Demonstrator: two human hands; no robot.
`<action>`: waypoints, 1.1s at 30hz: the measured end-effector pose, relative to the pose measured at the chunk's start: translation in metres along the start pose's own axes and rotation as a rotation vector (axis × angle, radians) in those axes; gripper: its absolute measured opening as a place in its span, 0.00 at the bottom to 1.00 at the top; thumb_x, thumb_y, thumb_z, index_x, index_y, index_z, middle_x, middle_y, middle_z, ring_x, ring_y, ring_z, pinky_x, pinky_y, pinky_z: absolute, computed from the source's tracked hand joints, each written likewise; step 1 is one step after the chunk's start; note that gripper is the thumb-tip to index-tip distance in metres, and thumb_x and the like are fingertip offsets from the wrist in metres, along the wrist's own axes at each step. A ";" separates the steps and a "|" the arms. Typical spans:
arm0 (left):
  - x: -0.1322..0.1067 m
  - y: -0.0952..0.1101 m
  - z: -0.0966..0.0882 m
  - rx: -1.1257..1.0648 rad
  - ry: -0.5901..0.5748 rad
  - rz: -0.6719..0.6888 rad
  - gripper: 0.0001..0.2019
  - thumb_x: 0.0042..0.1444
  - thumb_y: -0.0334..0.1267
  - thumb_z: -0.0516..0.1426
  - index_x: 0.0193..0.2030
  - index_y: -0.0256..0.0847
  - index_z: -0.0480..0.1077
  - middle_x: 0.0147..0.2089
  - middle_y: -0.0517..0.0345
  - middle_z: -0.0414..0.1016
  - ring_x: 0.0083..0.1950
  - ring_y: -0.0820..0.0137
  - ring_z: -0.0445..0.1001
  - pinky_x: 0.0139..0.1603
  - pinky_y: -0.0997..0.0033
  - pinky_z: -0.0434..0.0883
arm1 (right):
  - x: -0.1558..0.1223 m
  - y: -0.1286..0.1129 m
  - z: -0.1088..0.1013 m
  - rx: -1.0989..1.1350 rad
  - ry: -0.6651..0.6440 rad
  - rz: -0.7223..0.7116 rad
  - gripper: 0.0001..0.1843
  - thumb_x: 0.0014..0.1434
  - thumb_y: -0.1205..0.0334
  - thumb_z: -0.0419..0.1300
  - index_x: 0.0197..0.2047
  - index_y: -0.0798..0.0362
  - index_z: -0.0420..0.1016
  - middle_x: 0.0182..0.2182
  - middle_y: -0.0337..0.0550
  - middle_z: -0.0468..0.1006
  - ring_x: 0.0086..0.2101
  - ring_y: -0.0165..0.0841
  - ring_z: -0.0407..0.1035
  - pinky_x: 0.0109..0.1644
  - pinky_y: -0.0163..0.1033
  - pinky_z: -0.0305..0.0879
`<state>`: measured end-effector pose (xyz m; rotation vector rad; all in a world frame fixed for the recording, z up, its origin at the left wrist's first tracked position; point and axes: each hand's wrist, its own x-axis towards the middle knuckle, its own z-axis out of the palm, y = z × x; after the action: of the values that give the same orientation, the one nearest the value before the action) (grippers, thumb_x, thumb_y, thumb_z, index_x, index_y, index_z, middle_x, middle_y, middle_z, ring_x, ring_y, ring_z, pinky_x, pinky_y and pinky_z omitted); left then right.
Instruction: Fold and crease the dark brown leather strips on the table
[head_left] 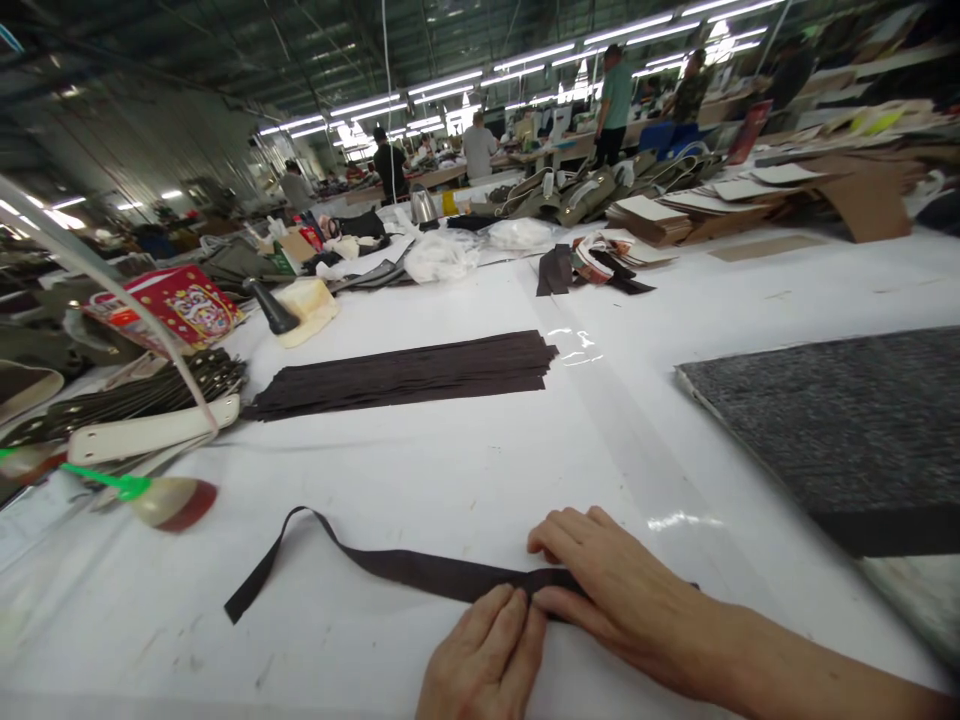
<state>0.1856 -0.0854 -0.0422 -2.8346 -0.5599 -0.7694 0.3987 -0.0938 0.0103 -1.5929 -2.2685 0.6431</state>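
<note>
A long dark brown strip (427,573), like leather or webbing, lies across the white table near me. Its left end curls up in a loop and comes down again on the tabletop. My left hand (486,655) pinches the strip's near edge, fingers pressed together. Right beside it, my right hand (622,590) grips the same strip between thumb and bent fingers. The strip's right end is mostly hidden under that hand; a small tip shows past the wrist. Farther back lies a flat stack of similar dark strips (409,375).
A squeeze bottle (176,502) with green nozzle lies at left, near pale straps (150,428) and a slanting pole (112,275). A dark grey textured mat (832,420) covers the right. Behind are a black-handled tool (271,308), plastic bags (442,256) and cardboard pieces (652,220). People stand farther off.
</note>
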 end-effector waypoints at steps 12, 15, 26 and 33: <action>0.007 0.000 -0.002 -0.091 0.079 -0.032 0.15 0.64 0.25 0.46 0.48 0.31 0.72 0.42 0.48 0.77 0.48 0.66 0.75 0.48 0.73 0.76 | 0.017 -0.006 0.011 0.056 -0.048 0.087 0.07 0.66 0.68 0.50 0.37 0.52 0.67 0.33 0.40 0.72 0.34 0.37 0.63 0.40 0.43 0.54; 0.009 -0.002 -0.009 -0.228 0.104 -0.102 0.13 0.62 0.23 0.48 0.47 0.32 0.71 0.41 0.47 0.75 0.47 0.66 0.74 0.48 0.72 0.75 | 0.010 -0.006 0.009 0.065 -0.059 -0.002 0.07 0.61 0.70 0.58 0.43 0.51 0.68 0.39 0.40 0.72 0.39 0.38 0.64 0.45 0.46 0.53; 0.013 -0.035 -0.019 -0.368 -0.180 -0.264 0.19 0.61 0.23 0.45 0.57 0.35 0.64 0.42 0.49 0.72 0.42 0.63 0.70 0.44 0.58 0.75 | 0.001 0.006 0.022 0.074 0.056 -0.060 0.09 0.60 0.76 0.56 0.39 0.52 0.69 0.37 0.39 0.71 0.37 0.36 0.63 0.44 0.43 0.56; 0.009 -0.040 -0.018 -0.393 -0.204 -0.199 0.22 0.60 0.22 0.45 0.60 0.34 0.61 0.45 0.48 0.72 0.44 0.62 0.69 0.44 0.59 0.74 | -0.010 0.017 0.023 -0.037 0.059 -0.199 0.10 0.63 0.76 0.52 0.40 0.54 0.71 0.35 0.42 0.69 0.35 0.36 0.62 0.42 0.41 0.59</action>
<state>0.1689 -0.0498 -0.0201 -3.2843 -0.8116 -0.6892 0.4048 -0.1028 -0.0185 -1.3599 -2.3677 0.4993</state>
